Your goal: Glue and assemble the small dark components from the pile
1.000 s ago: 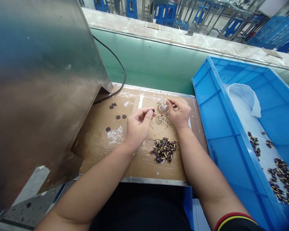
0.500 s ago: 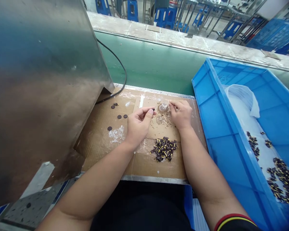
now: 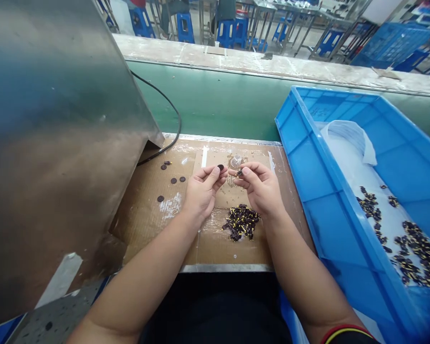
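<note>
Between the thumb and fingers of my left hand [image 3: 203, 191] is a small dark round disc [image 3: 220, 167]. My right hand [image 3: 261, 186] pinches a small dark piece with a yellow tip [image 3: 240, 173], held just right of the disc and apart from it. Below my hands, a pile of dark pieces with yellow ends [image 3: 241, 222] lies on the cardboard [image 3: 211, 248]. Just beyond my fingers sits a clear, glossy lump [image 3: 236, 160] on the cardboard. Several loose dark discs [image 3: 174, 180] lie to the left of my left hand.
A large metal housing [image 3: 68, 134] stands on the left, with a black cable [image 3: 172, 105] curving behind it. At the right, a blue crate [image 3: 308, 157] holds white sheeting and many dark-and-yellow pieces [image 3: 423, 248]. A green wall panel [image 3: 215, 100] closes off the back.
My right hand has come back from beside the clear lump toward my left hand, and a yellow-tipped piece now shows in its fingers. The disc in my left hand is tilted more into view.
</note>
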### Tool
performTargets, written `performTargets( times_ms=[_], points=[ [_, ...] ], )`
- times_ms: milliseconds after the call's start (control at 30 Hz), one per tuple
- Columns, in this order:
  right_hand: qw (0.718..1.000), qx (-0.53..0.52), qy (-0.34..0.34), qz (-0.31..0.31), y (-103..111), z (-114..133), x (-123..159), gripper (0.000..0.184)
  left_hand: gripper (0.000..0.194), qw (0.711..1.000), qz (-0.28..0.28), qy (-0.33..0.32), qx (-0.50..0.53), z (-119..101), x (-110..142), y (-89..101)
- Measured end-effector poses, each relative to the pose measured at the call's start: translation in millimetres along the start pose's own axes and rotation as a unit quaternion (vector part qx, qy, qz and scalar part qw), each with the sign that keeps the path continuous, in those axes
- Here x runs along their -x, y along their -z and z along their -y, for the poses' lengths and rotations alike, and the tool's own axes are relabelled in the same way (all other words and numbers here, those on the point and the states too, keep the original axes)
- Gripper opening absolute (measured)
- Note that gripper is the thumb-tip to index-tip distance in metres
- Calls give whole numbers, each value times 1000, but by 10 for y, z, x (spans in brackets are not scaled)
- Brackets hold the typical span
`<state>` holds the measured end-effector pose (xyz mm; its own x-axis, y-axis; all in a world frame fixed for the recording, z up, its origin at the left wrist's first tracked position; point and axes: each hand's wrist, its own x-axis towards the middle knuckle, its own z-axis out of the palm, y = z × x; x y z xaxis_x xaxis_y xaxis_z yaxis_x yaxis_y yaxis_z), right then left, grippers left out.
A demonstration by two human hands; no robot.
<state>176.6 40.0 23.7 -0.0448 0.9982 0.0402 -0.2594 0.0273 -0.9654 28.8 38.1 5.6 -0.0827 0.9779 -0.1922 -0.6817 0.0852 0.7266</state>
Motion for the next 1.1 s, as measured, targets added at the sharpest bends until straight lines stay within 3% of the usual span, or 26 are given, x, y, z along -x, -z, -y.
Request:
performTargets(
  times_ms=[133,267,367,433,667,800,867,1000,1100],
  points=[
    [999,-43,-27,14,-34,-37,-4,26,20,986,27,-107,-125,61,0,33],
    [999,-40,-13,0,0,-26,-5,24,16,931,48,-215,-293,28,48,48],
    [1000,6,9,8,34,3,11,23,18,895,60,-239,-371,-17,86,38],
    [999,38,24,16,50,24,20,23,18,891,66,-239,-379,-32,99,32],
    [996,67,22,46,34,46,39,23,18,907,40,-218,-358,-39,65,56],
    [999,3,9,42,43,58,31,22,28,973,49,-112,-196,-17,3,64],
    [999,-32,6,41,57,74,26,21,33,991,55,-52,-112,-6,-21,58],
    [998,-33,5,56,57,115,37,22,29,995,69,-20,-65,5,-27,35],
    [998,8,15,55,31,146,60,24,30,992,67,-50,-95,16,-15,37]
  ],
)
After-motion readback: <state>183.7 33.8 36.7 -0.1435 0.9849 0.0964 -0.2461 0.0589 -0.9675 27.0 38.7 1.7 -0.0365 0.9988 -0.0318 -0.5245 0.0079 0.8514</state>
